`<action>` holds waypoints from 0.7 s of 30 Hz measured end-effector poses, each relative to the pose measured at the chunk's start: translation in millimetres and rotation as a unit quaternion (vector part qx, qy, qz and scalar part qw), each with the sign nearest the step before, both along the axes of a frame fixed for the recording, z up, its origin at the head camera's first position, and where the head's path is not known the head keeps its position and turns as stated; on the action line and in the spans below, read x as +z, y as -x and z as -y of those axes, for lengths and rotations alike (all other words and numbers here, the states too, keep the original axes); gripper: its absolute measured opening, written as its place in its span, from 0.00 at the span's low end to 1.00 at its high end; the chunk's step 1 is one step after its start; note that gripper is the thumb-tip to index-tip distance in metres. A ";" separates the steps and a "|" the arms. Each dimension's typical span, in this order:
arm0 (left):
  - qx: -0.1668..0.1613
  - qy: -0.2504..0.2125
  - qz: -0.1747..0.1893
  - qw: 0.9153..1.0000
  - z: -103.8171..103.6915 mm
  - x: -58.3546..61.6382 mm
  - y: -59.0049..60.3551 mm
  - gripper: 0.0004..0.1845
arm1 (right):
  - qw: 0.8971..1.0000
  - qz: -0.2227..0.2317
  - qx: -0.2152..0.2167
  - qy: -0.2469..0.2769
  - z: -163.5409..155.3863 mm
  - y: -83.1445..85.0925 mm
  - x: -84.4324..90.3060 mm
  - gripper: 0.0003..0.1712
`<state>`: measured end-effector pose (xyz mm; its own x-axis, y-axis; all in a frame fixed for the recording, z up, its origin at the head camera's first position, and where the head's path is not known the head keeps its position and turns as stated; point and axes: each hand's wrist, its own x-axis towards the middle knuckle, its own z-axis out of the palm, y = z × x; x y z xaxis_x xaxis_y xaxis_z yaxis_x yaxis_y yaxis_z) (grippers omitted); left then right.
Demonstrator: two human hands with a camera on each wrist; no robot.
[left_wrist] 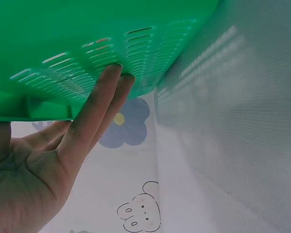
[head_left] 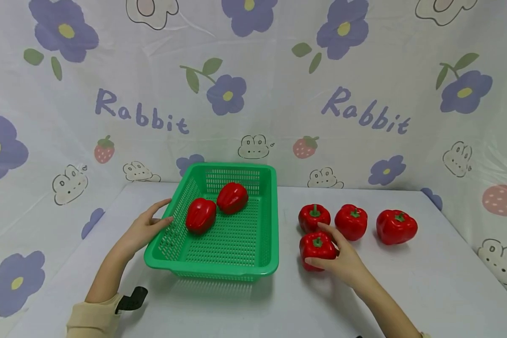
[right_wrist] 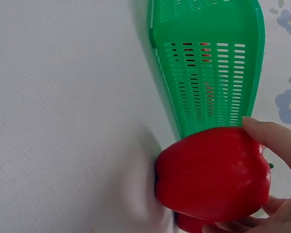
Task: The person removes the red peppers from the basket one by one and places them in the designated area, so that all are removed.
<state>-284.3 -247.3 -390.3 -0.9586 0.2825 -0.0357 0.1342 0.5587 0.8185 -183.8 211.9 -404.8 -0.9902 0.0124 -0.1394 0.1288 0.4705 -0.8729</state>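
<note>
Your right hand holds the near red bell pepper between thumb and fingers, stem upward, to the right of the green perforated basket; whether this pepper touches the white tabletop cannot be told. Just beyond it, three more red bell peppers stand in a row. Your left hand touches the basket's left rim, two fingers extended along the slotted outer wall. Inside, two red bell peppers on their sides lie toward the rear left.
</note>
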 end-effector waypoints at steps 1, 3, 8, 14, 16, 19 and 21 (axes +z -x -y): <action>0.000 -0.001 0.001 1.000 -0.1 0.2 -0.1 0.36 | 1.000 0.001 -0.001 0.001 0.1 -0.3 0.5 0.53; 0.000 -0.002 0.001 1.000 -0.1 0.5 -0.1 0.36 | 1.000 -0.001 0.000 0.002 0.4 -1.0 1.5 0.53; -0.001 0.001 -0.002 1.000 -0.3 1.7 -0.4 0.36 | 1.000 -0.018 0.005 0.005 0.8 -1.9 4.9 0.54; 0.000 -0.002 0.000 1.000 -0.5 2.5 -0.7 0.36 | 0.999 -0.040 0.006 -0.005 0.1 0.0 11.9 0.54; 0.000 -0.003 0.001 1.000 -0.4 2.4 -0.7 0.36 | 0.999 -0.045 0.005 -0.009 -0.1 1.2 14.8 0.54; -0.001 -0.005 0.001 1.000 -0.3 2.1 -0.4 0.35 | 0.999 -0.053 0.006 -0.011 -0.1 2.7 20.0 0.55; -0.001 -0.005 0.001 1.000 -0.2 1.8 -0.1 0.36 | 0.998 -0.061 0.008 -0.015 0.5 3.6 23.7 0.54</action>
<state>-284.2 -247.1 -388.5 -0.9581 0.2841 -0.0352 0.1328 0.5498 0.8247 -187.4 211.4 -381.2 -0.9998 -0.0019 -0.0177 0.0144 0.4974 -0.8674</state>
